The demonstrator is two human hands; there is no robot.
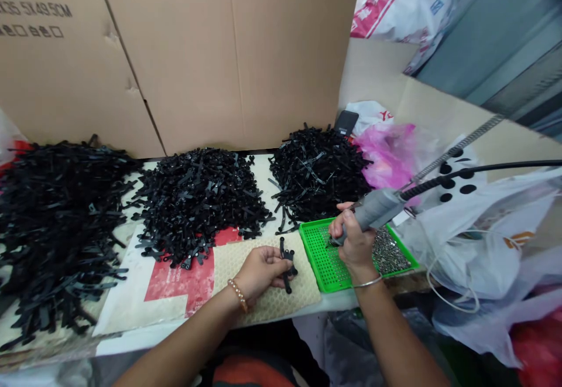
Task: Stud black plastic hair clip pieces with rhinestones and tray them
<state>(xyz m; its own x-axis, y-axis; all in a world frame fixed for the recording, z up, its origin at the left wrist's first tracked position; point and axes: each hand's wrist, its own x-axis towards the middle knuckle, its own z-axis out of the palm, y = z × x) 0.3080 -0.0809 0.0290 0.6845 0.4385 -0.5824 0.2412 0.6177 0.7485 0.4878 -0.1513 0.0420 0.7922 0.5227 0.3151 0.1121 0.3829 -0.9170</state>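
Black and many-armed, a small part (288, 284) is pinched in the left hand (263, 270), its fingers closed on it, over the cream honeycomb mat (309, 299) at the front edge of the counter (264, 171). Around a grey power driver (380, 208), the right hand (355, 239) has its fingers wrapped firmly; the tool's tip end is above the left half of a green tray (325, 286). That tray lies just right of the mat, near the counter's front edge, with small metal pieces (389, 251) heaped toward its right side. Along the counter's back edge stand a middle pile (197, 194) and a right pile (320, 167) of black strips, while a left pile (57, 217) spreads forward almost to the front edge.
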